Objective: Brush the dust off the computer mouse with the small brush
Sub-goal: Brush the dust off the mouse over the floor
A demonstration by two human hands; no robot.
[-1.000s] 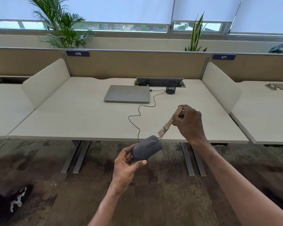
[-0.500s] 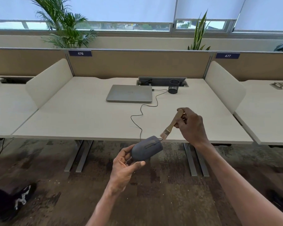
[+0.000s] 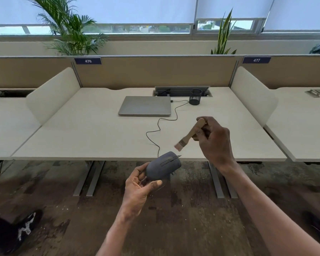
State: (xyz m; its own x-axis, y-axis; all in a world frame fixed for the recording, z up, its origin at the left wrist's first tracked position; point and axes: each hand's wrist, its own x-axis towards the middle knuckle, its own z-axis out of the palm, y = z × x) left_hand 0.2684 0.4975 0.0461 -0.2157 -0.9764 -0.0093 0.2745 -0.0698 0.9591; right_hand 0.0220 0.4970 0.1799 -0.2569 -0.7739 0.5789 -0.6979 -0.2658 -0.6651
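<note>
My left hand (image 3: 138, 189) holds a dark grey wired computer mouse (image 3: 163, 166) in the air just in front of the desk's front edge, its top side facing up. The mouse cable (image 3: 159, 130) runs back over the desk toward the laptop. A small brush (image 3: 189, 134) with a wooden handle is gripped in my right hand (image 3: 214, 143). The bristles point down and left and hang a short way above and to the right of the mouse, not touching it.
A closed silver laptop (image 3: 145, 105) and a black mesh pen cup (image 3: 195, 97) sit at the back of the light desk (image 3: 81, 141). White side dividers (image 3: 52, 95) flank the desk. Dark carpet lies below, with a black shoe (image 3: 17, 231) at the lower left.
The brush has lifted up and to the right, away from the front end of the mouse where its bristles rested. The mouse stays in my left hand.
</note>
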